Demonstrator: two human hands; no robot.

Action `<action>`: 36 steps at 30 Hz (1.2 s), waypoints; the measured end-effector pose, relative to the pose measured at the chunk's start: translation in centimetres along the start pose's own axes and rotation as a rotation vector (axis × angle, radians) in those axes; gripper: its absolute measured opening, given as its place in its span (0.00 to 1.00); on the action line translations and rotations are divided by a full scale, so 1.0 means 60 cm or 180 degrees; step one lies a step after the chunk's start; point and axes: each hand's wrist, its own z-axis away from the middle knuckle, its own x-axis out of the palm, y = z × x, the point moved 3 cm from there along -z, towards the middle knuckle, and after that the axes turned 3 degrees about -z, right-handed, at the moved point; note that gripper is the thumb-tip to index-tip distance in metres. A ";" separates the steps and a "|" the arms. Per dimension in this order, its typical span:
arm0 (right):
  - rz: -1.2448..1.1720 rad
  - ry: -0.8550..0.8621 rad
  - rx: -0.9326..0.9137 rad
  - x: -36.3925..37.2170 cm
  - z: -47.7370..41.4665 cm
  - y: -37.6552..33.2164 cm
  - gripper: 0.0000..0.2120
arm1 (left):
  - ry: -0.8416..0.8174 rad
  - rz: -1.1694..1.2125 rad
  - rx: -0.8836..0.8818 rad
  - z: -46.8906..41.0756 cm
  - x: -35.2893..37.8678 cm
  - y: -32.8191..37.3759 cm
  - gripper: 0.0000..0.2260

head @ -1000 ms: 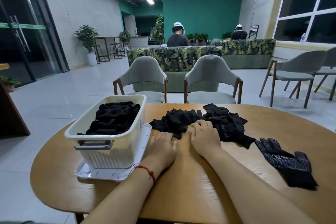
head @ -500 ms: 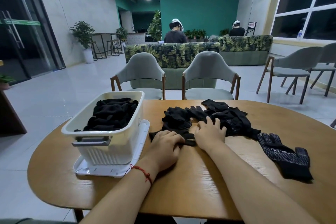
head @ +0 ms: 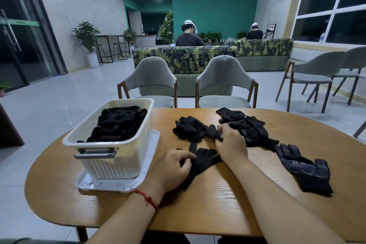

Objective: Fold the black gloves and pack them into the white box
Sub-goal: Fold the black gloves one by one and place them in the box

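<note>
Holding 1 black glove (head: 204, 161) on the table (head: 217, 204) with the curled left hand (head: 174, 166), near the part-filled white box (head: 122, 161); gripping the glove pile (head: 251, 130) beyond with the right hand (head: 231, 145).

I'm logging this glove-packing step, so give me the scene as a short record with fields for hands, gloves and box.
left hand: pinches single black glove lying on wooden table
right hand: grips loose glove pile
white box: holds folded gloves, stands on white lid
dotted glove: lies flat, apart, right of both hands
</note>
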 end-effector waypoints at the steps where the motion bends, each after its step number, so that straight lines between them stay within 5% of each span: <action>1: -0.0041 -0.0010 0.0171 -0.006 0.002 0.008 0.06 | 0.0024 0.0170 0.0032 0.004 -0.001 0.000 0.14; 8: -0.1913 -0.0072 0.1137 -0.044 0.021 0.028 0.10 | -0.0093 0.0116 0.0526 0.006 0.000 0.008 0.16; 17: -0.3772 -0.0377 0.2148 -0.038 0.034 0.020 0.10 | -0.1443 -0.1163 0.0460 0.011 0.037 0.028 0.25; 23: -0.4140 -0.0195 0.2290 -0.039 0.030 0.028 0.10 | -0.1308 -0.1117 0.0034 0.015 0.052 0.053 0.33; 28: -0.3895 -0.0294 0.2005 -0.040 0.029 0.032 0.16 | -0.0013 -0.0866 -0.0128 -0.046 0.023 0.059 0.15; 33: -0.3836 -0.0383 0.1898 -0.034 0.034 0.031 0.19 | -0.0823 -0.1043 -0.0017 -0.097 0.029 0.053 0.19; 36: -0.3813 -0.0402 0.1866 -0.034 0.034 0.030 0.19 | -0.0657 -0.0932 0.0222 -0.097 0.046 0.048 0.13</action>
